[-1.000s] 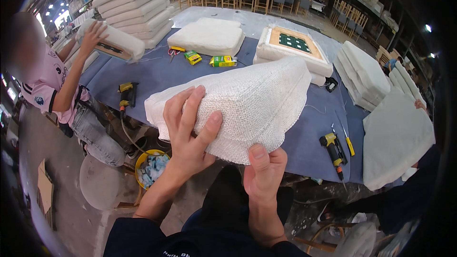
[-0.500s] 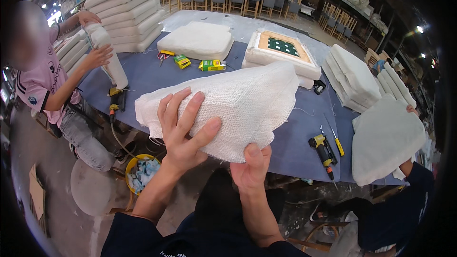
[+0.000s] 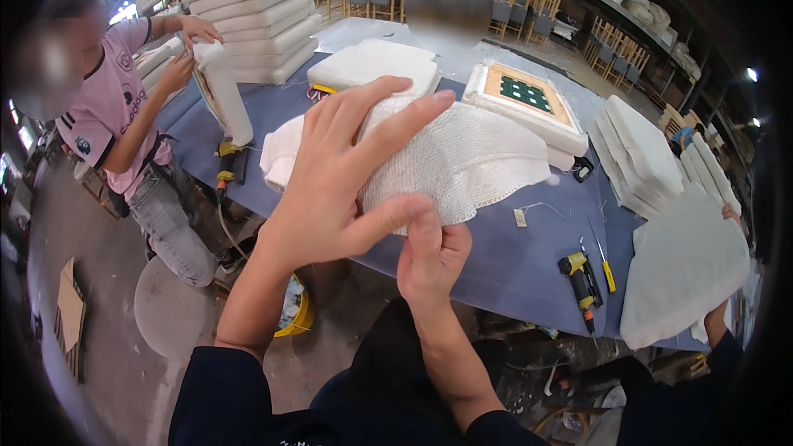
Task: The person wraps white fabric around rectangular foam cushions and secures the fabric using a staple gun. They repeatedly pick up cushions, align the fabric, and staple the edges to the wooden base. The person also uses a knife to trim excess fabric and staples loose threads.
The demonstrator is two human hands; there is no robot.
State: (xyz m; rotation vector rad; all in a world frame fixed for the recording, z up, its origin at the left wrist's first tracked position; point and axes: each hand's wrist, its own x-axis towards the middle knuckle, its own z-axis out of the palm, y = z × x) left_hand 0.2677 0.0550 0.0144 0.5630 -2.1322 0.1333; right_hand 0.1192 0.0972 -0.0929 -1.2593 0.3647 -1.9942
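A white, coarsely woven fabric piece [image 3: 496, 144], shaped like a seat cover, is held up in front of me above the table. My left hand [image 3: 330, 169] is spread over its left part, fingers stretched and apart, the thumb reaching toward my right thumb. My right hand [image 3: 434, 260] pinches the near lower edge of the fabric between thumb and curled fingers. Part of the fabric is hidden behind my left hand. Just right of it, a small pale tag [image 3: 519, 217] with a thread lies on the blue-grey table [image 3: 496, 277].
A yellow-black air tool [image 3: 582, 285] and a yellow-handled screwdriver [image 3: 607, 268] lie right. Another air tool [image 3: 227, 165] lies left. White cushions [image 3: 376, 64], a framed seat [image 3: 520, 99] and a tall cushion stack [image 3: 256, 16] surround. Co-workers handle a cushion [image 3: 223, 95] left and white fabric [image 3: 686, 268] right.
My left hand has moved up and spread wider over the fabric, which has turned and sits lower. The tag now shows on the table. The view has shifted left.
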